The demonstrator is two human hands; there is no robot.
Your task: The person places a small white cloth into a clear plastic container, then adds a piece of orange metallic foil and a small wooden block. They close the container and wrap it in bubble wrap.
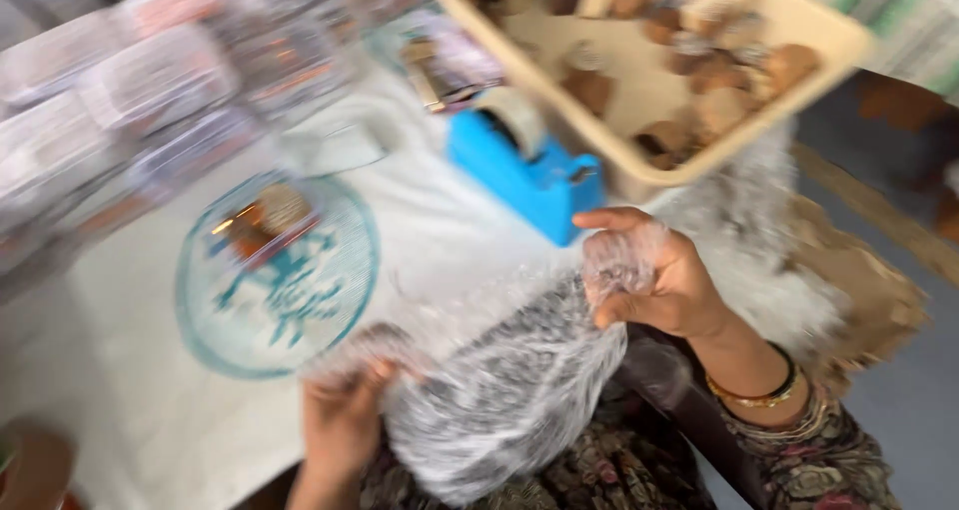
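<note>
A sheet of clear bubble wrap (499, 380) lies bunched over my lap at the near edge of the table. My left hand (345, 420) grips its lower left corner. My right hand (654, 270) closes on a crumpled upper part of the same wrap, just below a blue tape dispenser (524, 170). The picture is motion-blurred, so fine detail is lost.
A white cloth with a teal round print (275, 270) covers the table, with a small brown item on it. A beige tray (789, 20) of brown pieces sits at the top right. Stacked clear packages (150, 80) fill the far left. Brown cardboard (859, 280) lies at the right.
</note>
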